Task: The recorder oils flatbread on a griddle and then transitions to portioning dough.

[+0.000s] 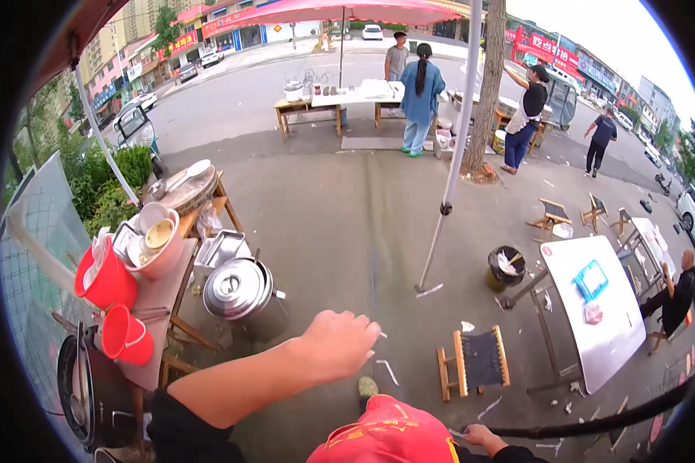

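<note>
The bare left hand (pixel 338 345) curls loosely above the pavement, a white speck at its fingertips; I can't tell whether it is held or lies beyond. The right hand (pixel 483 438) curls beside a thin pale strip (pixel 457 434), its grip also unclear. A crumpled white strip (pixel 391 373) lies on the ground just beyond the left hand. The black-topped wooden folding stool (pixel 483 363) stands near the white rectangular tabletop (pixel 594 332), presumably for seating; the dark round bin (pixel 496 279) sits beside it, likely handy for scraps.

Wide fisheye, downward from head height
</note>
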A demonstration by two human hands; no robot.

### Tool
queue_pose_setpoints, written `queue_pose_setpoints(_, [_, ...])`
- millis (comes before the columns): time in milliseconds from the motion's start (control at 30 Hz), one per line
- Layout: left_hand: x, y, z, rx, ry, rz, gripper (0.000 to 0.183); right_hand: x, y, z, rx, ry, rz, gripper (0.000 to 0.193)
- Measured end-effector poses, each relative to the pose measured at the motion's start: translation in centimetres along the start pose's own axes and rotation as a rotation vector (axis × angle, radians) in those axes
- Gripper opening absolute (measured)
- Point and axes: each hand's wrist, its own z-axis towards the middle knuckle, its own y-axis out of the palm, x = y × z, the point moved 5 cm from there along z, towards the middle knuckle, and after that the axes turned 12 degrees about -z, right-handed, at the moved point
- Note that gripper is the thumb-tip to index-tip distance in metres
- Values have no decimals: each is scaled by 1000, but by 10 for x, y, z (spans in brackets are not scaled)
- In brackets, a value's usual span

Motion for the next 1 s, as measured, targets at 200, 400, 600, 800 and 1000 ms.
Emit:
queue_pose_setpoints(200, [-333,108,-9,102,-646,-29,40,-134,-345,194,389,-111,44,35])
queue_pose_setpoints(400, [-500,196,13,-557,-892,-621,43,-229,-621,344,562,-210,157,34])
queue_pose_setpoints(600, [-758,117,239,-145,-877,-384,51,-220,-663,506,322,-70,78,36])
queue_pose_setpoints(800, [-922,-58,513,132,-522,-541,43,-104,-673,639,76,61,-1,41])
queue_pose_setpoints(1000, [-1107,-8,614,334,-806,-735,38,-89,-892,879,22,150,-128,40])
